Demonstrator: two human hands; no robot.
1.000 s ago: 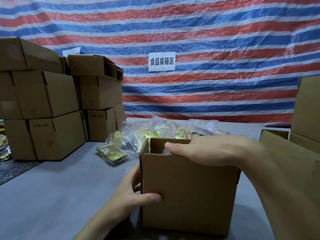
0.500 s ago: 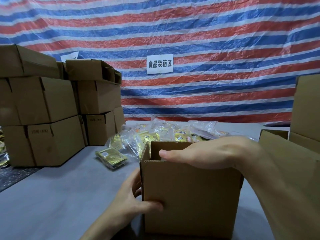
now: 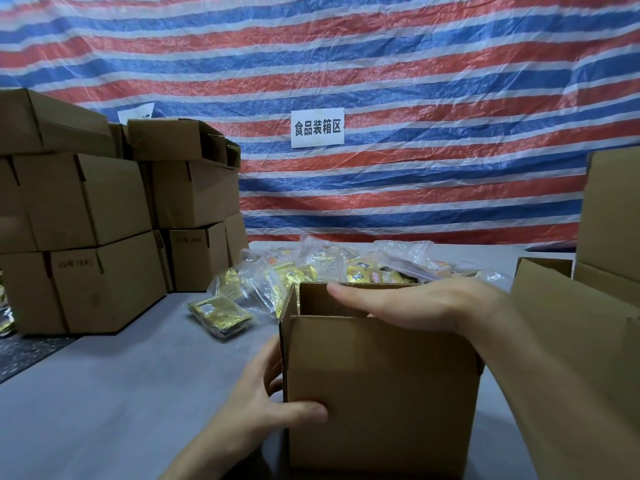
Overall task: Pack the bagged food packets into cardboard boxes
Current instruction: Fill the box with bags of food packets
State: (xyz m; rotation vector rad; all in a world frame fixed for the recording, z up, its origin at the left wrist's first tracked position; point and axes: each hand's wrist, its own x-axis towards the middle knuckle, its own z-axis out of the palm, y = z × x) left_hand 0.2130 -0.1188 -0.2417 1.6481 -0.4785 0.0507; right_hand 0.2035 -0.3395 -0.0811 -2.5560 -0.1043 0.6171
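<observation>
An open cardboard box [image 3: 381, 393] stands on the gray table [image 3: 104, 393], close to the person. The left hand [image 3: 266, 407] holds the box at its left corner. Its thumb lies flat on the front wall and its fingers wrap around the left side. The right hand [image 3: 412, 306] lies flat across the open top of the box. Its fingers are straight and pressed together, and they point left. It pinches nothing.

The bagged food packets [image 3: 329, 268] sit in a pile on the table just behind the box. They are gold and yellow inside clear bags. 1 gold packet [image 3: 220, 315] lies by itself at the left of the pile. You cannot tell if any packets are in the box.

A stack of closed boxes [image 3: 86, 220] stands at the left of the table. More cardboard boxes [image 3: 588, 306] stand at the right. A striped tarp [image 3: 381, 64] in red, white and blue hangs behind, with a white sign [image 3: 317, 127] on it.
</observation>
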